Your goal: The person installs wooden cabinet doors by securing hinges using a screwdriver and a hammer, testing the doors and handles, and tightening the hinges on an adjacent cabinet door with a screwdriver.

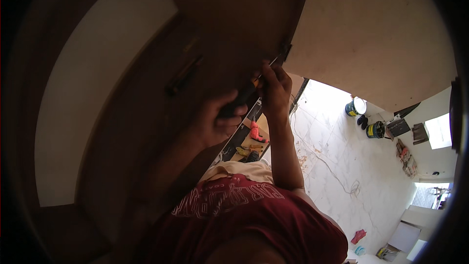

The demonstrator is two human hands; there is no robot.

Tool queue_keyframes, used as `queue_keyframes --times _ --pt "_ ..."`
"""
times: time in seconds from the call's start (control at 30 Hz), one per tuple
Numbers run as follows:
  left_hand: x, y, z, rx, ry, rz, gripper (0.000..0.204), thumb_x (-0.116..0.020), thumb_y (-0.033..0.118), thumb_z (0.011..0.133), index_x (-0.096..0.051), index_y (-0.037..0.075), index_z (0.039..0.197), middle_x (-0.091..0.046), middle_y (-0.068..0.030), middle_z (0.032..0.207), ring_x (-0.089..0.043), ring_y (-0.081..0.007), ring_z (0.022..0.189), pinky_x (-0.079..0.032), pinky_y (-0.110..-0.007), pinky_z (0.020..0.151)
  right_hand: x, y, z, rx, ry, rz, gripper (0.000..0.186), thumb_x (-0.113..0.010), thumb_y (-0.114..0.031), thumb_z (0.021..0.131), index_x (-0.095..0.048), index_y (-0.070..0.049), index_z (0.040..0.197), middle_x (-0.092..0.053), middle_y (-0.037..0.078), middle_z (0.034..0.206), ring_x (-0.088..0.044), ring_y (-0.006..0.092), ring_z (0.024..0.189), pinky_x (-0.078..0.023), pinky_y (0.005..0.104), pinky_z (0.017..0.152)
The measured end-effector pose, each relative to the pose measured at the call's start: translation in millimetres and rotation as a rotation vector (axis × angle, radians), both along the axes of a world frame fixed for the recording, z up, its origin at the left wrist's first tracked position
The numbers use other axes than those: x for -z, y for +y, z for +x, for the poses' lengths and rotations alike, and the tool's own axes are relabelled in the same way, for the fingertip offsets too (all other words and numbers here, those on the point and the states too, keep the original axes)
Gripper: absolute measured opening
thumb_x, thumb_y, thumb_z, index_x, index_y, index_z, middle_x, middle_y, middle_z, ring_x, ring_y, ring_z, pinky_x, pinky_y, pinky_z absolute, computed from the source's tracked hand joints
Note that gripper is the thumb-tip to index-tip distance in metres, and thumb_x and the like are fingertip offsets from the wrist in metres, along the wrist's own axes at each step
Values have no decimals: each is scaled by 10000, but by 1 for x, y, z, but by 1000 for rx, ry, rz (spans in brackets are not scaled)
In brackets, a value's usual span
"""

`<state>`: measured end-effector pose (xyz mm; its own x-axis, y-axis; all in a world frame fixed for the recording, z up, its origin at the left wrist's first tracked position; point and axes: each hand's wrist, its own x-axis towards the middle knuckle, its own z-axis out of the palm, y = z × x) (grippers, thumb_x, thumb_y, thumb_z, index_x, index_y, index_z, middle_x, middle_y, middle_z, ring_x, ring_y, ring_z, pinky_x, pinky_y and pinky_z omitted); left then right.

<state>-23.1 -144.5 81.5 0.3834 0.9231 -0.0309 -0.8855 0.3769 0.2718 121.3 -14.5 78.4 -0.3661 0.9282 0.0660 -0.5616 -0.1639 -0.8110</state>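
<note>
Spreading over the right side, a white tiled floor (322,137) lies in bright light. A dark wooden cabinet (146,98) takes up the left and middle in deep shade, and a pale door (371,34) slants across the upper right. Below, in the lower middle, is the person's red shirt (254,215). Two buckets stand on the floor near the far wall: a blue bucket (355,106) with a white top and, just beside it, a darker bucket (375,130). A red drill (256,132) lies on a surface below the hands. The left hand (215,120) is wrapped around the dark handle of a screwdriver (246,95), and the right hand (276,85) pinches its thin shaft between thumb and fingers. The screwdriver tilts up to the right, its tip close to a small dark fitting (287,53) at the door's edge; whether they touch, I cannot tell. Near the drill lie yellow pliers (242,151).
</note>
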Motion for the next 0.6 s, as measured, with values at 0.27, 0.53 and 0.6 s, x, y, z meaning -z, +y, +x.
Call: queue_keyframes --times 0.27,0.53,0.6 --pt "-46 -1 37 -643 2352 588 525 -551 278 1023 -442 47 1482 -664 -102 949 -604 -129 555 -503 -235 505 1 -1 -2 4 -10 32 242 -657 -176 967 -646 26 1101 -690 72 809 -508 63 512 -362 206 428" --pt "-21 10 23 -788 1925 666 527 -575 208 1001 -440 90 1496 -647 -131 893 -595 -181 555 -491 -268 503 1 -1 -2 -8 28 -47 252 -655 -181 968 -645 19 1122 -671 46 774 -502 52 514 -353 197 436" --pt "-22 8 31 -915 2223 863 531 -569 222 1008 -431 109 1508 -636 -111 844 -563 -142 509 -465 -239 458 2 -2 -2 -3 -86 98 246 -660 -184 966 -647 10 1116 -663 43 758 -502 51 511 -349 194 435"
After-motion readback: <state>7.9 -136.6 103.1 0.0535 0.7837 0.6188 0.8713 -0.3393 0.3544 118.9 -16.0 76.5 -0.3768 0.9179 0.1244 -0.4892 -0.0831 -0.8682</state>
